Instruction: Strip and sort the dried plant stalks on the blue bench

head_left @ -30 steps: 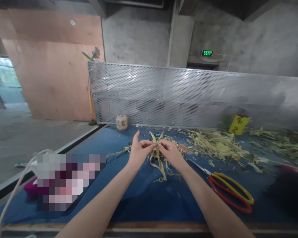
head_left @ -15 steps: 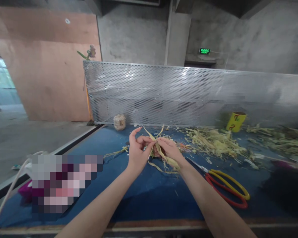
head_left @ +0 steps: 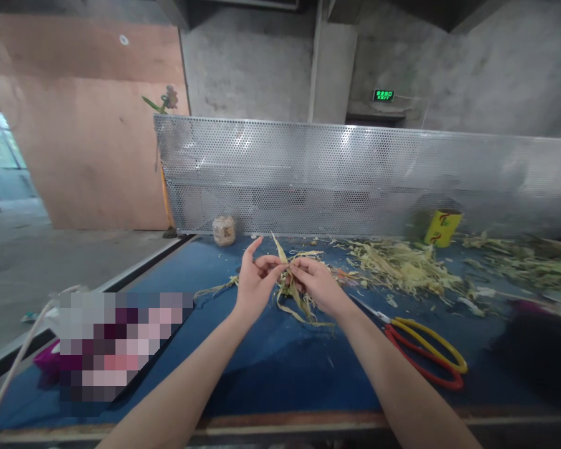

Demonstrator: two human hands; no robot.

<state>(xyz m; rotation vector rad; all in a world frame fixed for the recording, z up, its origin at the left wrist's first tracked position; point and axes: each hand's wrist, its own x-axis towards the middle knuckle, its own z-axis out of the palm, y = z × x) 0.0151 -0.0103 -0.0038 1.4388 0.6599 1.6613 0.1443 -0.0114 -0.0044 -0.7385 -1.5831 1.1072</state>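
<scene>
My left hand (head_left: 256, 282) and my right hand (head_left: 321, 285) meet above the middle of the table. Between their fingertips they pinch a pale yellow-green dried husk strip (head_left: 279, 248). One pointed end stands up above the fingers, and the rest hangs down below the right hand. The left index finger sticks up, apart from the pinch. Beneath the hands lie more thin husk strips (head_left: 287, 310), partly hidden by the fingers. Scissors (head_left: 423, 343) with one yellow and one red handle rest beside my right forearm, blades pointing toward the hands.
A loose pile of husk shreds (head_left: 406, 265) covers the right of the blue table (head_left: 280, 386). Behind it stands a yellow can (head_left: 443, 228). A whitish jar (head_left: 224, 230) is near the perforated metal panel (head_left: 280, 174). A blurred-out object (head_left: 126, 349) lies at the left.
The husk strip has shifted and turned slightly between my fingertips, and a second thin end no longer stands up beside it. Both hands stay nearly in place.
</scene>
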